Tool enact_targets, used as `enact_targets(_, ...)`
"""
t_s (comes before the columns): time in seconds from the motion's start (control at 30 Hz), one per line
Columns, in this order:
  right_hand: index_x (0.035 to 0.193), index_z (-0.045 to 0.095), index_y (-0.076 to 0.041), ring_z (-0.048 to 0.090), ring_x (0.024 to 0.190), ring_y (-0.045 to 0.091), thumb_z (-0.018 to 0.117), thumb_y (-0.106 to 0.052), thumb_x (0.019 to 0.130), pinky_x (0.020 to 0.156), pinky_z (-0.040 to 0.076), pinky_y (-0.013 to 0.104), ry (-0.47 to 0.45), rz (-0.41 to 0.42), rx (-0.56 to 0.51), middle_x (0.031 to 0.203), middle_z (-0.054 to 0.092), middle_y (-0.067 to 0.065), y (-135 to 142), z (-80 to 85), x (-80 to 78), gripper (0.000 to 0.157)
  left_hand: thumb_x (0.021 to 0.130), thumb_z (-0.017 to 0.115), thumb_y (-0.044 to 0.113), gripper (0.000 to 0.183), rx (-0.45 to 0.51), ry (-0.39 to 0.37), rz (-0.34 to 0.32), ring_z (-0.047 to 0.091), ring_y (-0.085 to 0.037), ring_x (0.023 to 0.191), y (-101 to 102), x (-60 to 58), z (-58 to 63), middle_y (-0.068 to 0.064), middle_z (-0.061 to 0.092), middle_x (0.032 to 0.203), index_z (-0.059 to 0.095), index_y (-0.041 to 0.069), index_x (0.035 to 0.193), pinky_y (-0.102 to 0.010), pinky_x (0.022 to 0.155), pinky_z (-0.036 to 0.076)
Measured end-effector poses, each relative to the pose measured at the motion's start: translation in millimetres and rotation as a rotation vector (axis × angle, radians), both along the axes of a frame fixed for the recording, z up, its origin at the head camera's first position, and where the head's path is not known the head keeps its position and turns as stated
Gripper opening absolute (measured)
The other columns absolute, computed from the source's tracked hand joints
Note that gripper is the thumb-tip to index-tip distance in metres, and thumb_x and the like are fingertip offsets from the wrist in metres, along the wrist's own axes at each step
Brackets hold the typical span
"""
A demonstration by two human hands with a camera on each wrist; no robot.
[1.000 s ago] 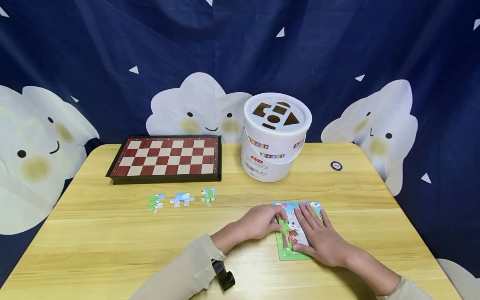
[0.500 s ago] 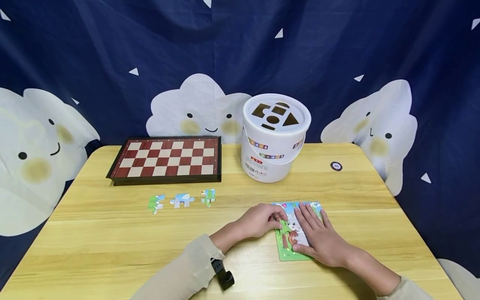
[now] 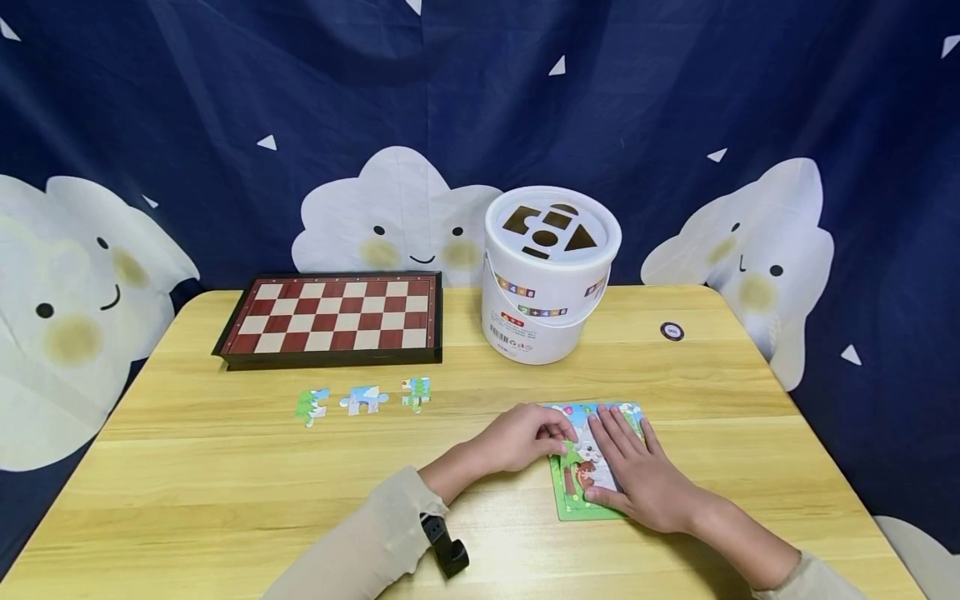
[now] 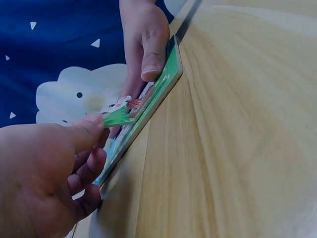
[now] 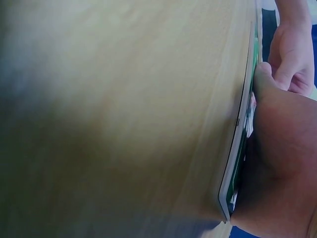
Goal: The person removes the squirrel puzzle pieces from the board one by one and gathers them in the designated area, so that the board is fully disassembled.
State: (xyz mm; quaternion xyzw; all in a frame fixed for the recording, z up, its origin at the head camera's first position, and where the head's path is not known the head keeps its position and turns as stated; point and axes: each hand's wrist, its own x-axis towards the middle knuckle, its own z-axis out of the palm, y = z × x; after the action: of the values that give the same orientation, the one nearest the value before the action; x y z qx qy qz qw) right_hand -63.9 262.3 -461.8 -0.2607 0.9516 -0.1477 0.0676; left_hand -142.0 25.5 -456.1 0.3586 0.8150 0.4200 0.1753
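Note:
A small jigsaw puzzle (image 3: 567, 503) with a green border and a grey animal picture lies flat on the table. My left hand (image 3: 520, 439) pinches a green puzzle piece (image 4: 118, 118) between thumb and fingers at the puzzle's left side; in the left wrist view the piece is tilted up from the puzzle. My right hand (image 3: 643, 477) rests on the puzzle's right part with its fingers straight, covering much of the picture. In the right wrist view, the right hand overlaps the puzzle's thin edge (image 5: 237, 136).
Three loose puzzle pieces, a tree piece (image 3: 309, 406), a blue piece (image 3: 364, 399) and a green-and-blue piece (image 3: 417, 393), lie left of the hands. Behind stand a chessboard (image 3: 337, 317) and a white bucket (image 3: 550, 283) with shaped holes. A round chip (image 3: 672, 332) lies at right.
The left hand has shifted very slightly, lifting the pinched piece's edge a little from the puzzle. The right hand stays in place.

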Motion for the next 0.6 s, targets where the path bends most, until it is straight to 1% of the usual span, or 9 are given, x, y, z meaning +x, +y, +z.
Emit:
enact_targets(0.13,0.16,0.018,0.003,0.009,0.152,0.046,0.056,-0.054,0.1,0.12,-0.005,0.062,-0.008,-0.003,0.0,0.166,0.012,0.026,0.0,0.4,0.1,0.091,0.095,0.072,0.012,0.007,0.013,-0.012,-0.001,0.057,0.004,0.077,0.7,0.4,-0.7,0.012,0.066,0.084,0.074,0.013,0.103,-0.016,0.075,0.047)
enact_targets(0.43,0.16,0.016,0.003,0.005,0.153,0.044,0.054,-0.059,0.1,0.118,-0.002,0.065,-0.064,-0.022,0.02,0.167,0.008,0.025,-1.8,4.7,-0.4,0.094,0.096,0.071,0.01,0.005,0.029,-0.015,0.015,0.056,0.003,0.073,0.8,0.9,-2.4,0.012,0.064,0.08,0.074,0.013,0.099,-0.016,0.072,0.047)
enact_targets(0.6,0.16,0.017,0.005,0.004,0.153,0.045,0.054,-0.059,0.1,0.118,-0.003,0.065,-0.08,-0.023,0.021,0.167,0.008,0.025,-3.3,6.7,-0.9,0.095,0.097,0.069,0.009,0.006,0.063,-0.024,0.049,0.054,0.002,0.071,1.7,0.6,-2.3,0.011,0.063,0.08,0.075,0.011,0.099,-0.017,0.07,0.047)
